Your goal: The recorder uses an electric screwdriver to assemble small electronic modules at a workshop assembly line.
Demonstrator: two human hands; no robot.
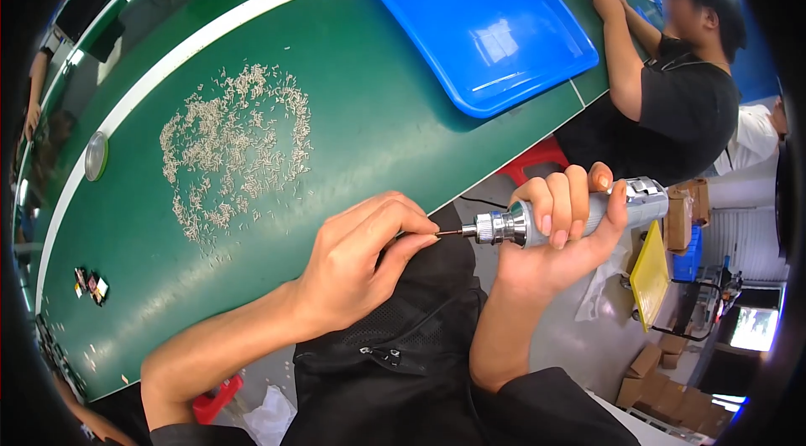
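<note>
Right hand (pixel 558 223) grips a driver (pixel 579 215); left hand (pixel 361 261) pinches something hidden at its tip.

Your silver-grey electric screwdriver (pixel 579 215) hangs off the green table (pixel 369 127); on that table, pale screws (pixel 235 148) scatter beside a bright blue tray (pixel 478 22).

A silver electric screwdriver (pixel 579 215) is lying roughly level in the right hand (pixel 558 236), its grey ribbed body wrapped by the fingers, its shiny knurled chuck sticking out toward the left and its thin dark bit (pixel 449 233) pointing at the left hand (pixel 361 265). The left hand's thumb and forefinger are pinching together right at the bit's tip, where a tiny part, too small to make out, is apparently being held.
</note>
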